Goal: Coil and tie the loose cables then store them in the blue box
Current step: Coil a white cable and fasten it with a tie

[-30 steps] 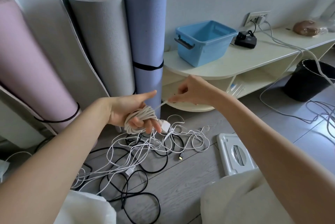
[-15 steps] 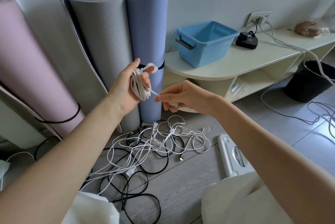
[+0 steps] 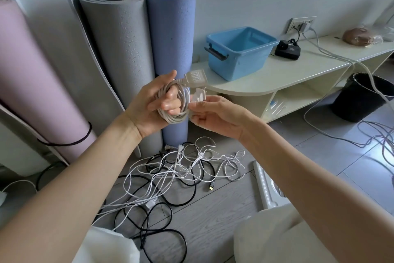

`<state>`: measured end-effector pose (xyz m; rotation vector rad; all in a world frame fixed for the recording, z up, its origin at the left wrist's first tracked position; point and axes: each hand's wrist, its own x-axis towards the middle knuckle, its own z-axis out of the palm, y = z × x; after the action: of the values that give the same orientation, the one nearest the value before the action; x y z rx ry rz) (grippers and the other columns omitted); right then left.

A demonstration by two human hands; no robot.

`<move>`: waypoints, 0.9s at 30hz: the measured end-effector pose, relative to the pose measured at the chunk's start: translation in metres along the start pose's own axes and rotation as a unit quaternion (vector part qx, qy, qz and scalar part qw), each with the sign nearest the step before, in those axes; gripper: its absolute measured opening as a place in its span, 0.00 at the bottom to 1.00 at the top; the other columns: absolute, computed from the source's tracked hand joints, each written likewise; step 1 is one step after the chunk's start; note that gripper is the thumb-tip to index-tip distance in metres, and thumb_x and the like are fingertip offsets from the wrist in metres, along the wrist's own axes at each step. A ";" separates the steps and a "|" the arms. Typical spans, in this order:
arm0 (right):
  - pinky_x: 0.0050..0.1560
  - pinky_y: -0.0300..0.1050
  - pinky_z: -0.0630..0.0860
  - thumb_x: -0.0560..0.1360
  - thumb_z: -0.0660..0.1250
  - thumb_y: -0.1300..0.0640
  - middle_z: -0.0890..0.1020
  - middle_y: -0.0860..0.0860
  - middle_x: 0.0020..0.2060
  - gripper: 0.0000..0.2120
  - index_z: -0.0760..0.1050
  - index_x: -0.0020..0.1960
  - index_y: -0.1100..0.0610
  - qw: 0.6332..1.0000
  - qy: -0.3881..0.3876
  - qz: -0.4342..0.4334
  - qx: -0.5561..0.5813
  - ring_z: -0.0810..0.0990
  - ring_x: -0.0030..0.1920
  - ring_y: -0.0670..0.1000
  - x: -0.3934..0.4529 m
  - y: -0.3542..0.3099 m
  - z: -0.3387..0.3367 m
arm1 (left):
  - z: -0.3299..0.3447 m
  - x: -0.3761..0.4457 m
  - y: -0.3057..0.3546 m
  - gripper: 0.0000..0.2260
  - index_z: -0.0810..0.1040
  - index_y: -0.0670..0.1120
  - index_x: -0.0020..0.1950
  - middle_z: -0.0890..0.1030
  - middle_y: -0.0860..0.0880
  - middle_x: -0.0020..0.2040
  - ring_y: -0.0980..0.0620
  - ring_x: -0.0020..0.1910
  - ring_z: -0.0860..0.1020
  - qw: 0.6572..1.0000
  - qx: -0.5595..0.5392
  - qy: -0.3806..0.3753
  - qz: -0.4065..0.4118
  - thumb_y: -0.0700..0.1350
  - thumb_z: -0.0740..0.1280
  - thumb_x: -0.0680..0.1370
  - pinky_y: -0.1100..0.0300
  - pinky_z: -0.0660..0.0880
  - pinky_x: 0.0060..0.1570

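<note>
My left hand (image 3: 154, 103) holds a coiled white power cable (image 3: 183, 104) wound around its fingers, at chest height in front of the blue mat. One grey plug (image 3: 195, 78) sticks up from the coil. My right hand (image 3: 215, 116) pinches the cable's other white plug (image 3: 199, 96) right beside the coil. A tangle of loose white and black cables (image 3: 174, 173) lies on the floor below. The blue box (image 3: 239, 53) stands open on the cream shelf unit, behind and to the right of my hands.
Rolled mats lean on the wall: pink (image 3: 36, 83), grey (image 3: 115, 49), blue (image 3: 170, 32). The cream shelf unit (image 3: 283, 75) carries a black charger (image 3: 287, 50). A black bin (image 3: 362, 100) and grey cables (image 3: 375, 137) sit at the right. A white scale (image 3: 266, 188) lies on the floor.
The coil in my left hand has grown and now takes up the whole cable off the floor. My right hand moved from pulling the strand to pinching the end plug beside the coil.
</note>
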<state>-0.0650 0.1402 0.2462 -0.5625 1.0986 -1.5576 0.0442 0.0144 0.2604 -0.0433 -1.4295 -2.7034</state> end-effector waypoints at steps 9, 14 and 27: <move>0.40 0.38 0.72 0.75 0.66 0.59 0.76 0.51 0.35 0.03 0.78 0.43 0.57 0.996 0.076 0.052 -0.013 0.71 0.34 0.46 0.004 0.006 0.007 | 0.011 0.012 -0.006 0.21 0.70 0.43 0.27 0.61 0.54 0.13 0.59 0.16 0.64 0.951 -0.121 0.266 0.101 0.47 0.57 0.80 0.70 0.62 0.19; 0.40 0.41 0.73 0.72 0.70 0.61 0.75 0.54 0.42 0.06 0.79 0.49 0.60 0.976 0.198 0.049 -0.083 0.74 0.38 0.51 0.011 0.009 0.002 | 0.001 0.013 -0.004 0.20 0.71 0.44 0.28 0.58 0.55 0.14 0.59 0.15 0.61 0.952 -0.078 0.294 0.028 0.48 0.57 0.80 0.71 0.55 0.18; 0.54 0.51 0.73 0.77 0.63 0.63 0.77 0.52 0.41 0.04 0.73 0.48 0.55 0.980 0.082 -0.097 -0.156 0.77 0.41 0.53 0.004 -0.003 0.011 | 0.013 0.003 0.001 0.17 0.68 0.47 0.29 0.60 0.56 0.15 0.60 0.15 0.62 0.978 -0.024 0.203 -0.035 0.45 0.58 0.79 0.73 0.59 0.18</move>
<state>-0.0589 0.1322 0.2533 -0.7819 1.4650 -1.6307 0.0410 0.0246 0.2687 0.5347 -1.2599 -2.5938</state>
